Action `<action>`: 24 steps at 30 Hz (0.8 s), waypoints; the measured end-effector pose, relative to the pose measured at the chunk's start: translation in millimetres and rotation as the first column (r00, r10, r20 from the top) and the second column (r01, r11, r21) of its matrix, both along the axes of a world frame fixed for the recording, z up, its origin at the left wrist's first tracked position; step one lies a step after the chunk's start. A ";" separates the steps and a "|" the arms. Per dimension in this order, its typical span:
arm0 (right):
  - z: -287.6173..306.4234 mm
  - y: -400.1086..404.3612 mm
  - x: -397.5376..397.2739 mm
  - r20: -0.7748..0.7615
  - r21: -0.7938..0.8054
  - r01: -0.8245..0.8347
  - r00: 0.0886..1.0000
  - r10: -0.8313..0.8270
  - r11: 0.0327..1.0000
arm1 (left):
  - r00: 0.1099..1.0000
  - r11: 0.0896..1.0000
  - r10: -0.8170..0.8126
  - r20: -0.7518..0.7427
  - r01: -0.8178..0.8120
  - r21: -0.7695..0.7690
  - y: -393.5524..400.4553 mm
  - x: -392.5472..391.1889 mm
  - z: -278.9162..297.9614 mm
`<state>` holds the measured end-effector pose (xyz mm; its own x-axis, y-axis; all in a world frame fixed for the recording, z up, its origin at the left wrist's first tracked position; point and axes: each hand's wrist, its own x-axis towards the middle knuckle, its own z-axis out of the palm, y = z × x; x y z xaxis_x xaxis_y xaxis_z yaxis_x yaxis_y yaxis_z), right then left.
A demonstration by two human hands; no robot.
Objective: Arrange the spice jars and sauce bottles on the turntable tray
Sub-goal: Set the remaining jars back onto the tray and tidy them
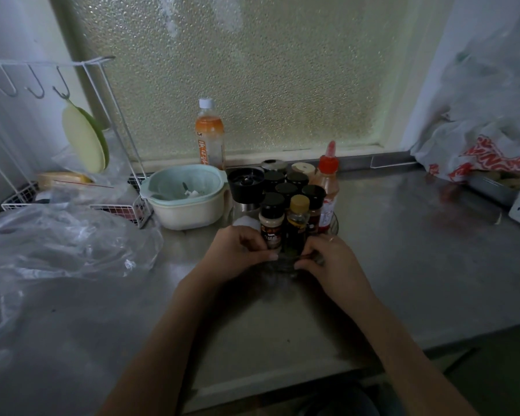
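Observation:
A clear turntable tray [285, 267] sits on the steel counter, crowded with several black-capped spice jars [285, 187]. At its near rim stand a beige-powder spice jar [271, 223] and a dark sauce bottle with a tan cap [297, 220]. A red-capped sauce bottle [327, 187] stands at the tray's right side, a black grinder [246, 184] at its left. My left hand [237, 250] and my right hand [327, 259] both grip the tray's near rim, thumbs pinched on the edge.
A mint and cream bowl [186, 196] stands left of the tray, an orange drink bottle [210, 136] behind it by the frosted window. A white wire rack [57, 130] and crumpled clear plastic [66, 244] fill the left. Plastic bags [478, 139] lie at right.

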<state>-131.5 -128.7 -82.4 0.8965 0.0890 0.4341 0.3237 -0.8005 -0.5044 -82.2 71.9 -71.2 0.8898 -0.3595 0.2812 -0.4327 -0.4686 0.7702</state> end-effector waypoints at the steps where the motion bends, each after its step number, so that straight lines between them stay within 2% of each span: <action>1: 1.8 -3.5 7.6 -0.020 0.007 -0.004 1.000 0.004 1.000 | 1.000 1.000 0.019 0.011 -0.019 -0.005 -4.6 3.3 -0.3; 15: 7.0 -14.0 131.4 -0.146 0.100 -0.060 0.987 0.074 0.993 | 0.980 0.979 0.194 0.041 -0.191 -0.070 -23.6 88.2 -6.2; 24: -1.7 -14.7 148.7 -0.086 0.173 -0.090 0.991 0.106 0.981 | 0.972 0.973 0.215 0.097 -0.205 -0.105 -21.5 101.8 -13.0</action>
